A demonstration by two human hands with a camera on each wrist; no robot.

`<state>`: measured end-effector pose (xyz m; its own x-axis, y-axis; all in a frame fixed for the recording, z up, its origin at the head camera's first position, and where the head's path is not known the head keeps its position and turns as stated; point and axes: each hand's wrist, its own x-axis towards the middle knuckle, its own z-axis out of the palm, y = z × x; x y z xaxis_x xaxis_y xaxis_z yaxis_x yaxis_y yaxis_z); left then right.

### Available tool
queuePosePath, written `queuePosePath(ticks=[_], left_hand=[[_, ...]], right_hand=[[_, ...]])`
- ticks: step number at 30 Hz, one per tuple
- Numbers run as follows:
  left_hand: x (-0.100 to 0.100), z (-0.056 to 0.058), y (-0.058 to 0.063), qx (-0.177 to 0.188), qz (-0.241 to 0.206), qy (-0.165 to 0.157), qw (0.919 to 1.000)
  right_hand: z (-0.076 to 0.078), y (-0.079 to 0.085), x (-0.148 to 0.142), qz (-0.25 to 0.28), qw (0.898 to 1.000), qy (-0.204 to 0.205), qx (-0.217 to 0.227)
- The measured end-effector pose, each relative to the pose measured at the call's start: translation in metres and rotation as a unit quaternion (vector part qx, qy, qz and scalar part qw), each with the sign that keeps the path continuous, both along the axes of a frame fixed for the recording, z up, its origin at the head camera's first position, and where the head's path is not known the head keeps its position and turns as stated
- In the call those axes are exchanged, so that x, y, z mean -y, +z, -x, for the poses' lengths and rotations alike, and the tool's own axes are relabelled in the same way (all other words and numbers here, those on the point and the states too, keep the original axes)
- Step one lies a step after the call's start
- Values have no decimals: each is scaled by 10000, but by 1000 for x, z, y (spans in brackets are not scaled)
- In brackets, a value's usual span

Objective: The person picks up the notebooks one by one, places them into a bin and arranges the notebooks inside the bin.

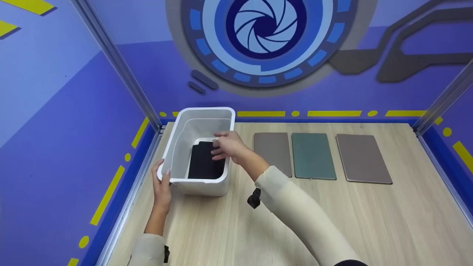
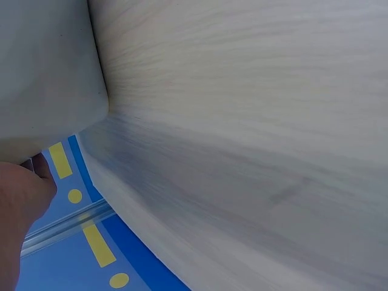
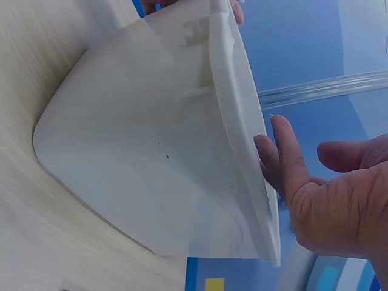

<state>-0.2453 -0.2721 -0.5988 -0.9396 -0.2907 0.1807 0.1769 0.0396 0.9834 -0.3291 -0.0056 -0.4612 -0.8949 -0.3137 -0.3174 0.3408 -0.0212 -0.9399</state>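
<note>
the white bin (image 1: 201, 189) stands at the left of the wooden table (image 1: 295, 218), with flat black notebooks (image 1: 205, 162) on its floor; the left hand (image 1: 162, 188) grips its near-left corner, while the right hand (image 1: 229, 146) is loosely spread over the right-hand rim and holds nothing. the bin looks like light, stiff, fairly smooth plastic, best held by the rolled rim at opposite sides. the notebooks seem thin, firm-covered and not fragile, easiest to pinch by an edge, though their weight cannot be told.
</note>
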Motion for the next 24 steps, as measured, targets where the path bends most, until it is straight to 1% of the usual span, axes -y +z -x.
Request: queuePosePath(ticks=[4,11,16,24], left_hand=[[1,-1,-1,-51,23,17,10000],[0,-1,0,71,36,25,10000],[-2,-1,1,39,49,3,10000],[-1,-2,1,-65,-47,-18,10000]], right_hand=[[-2,0,-1,4,10000,55,-14],[-1,-3,-4,104,9999,85,-26],[0,-2,-9,105,9997,196,-74],[0,-5,-18,-147,9987,396,-289]])
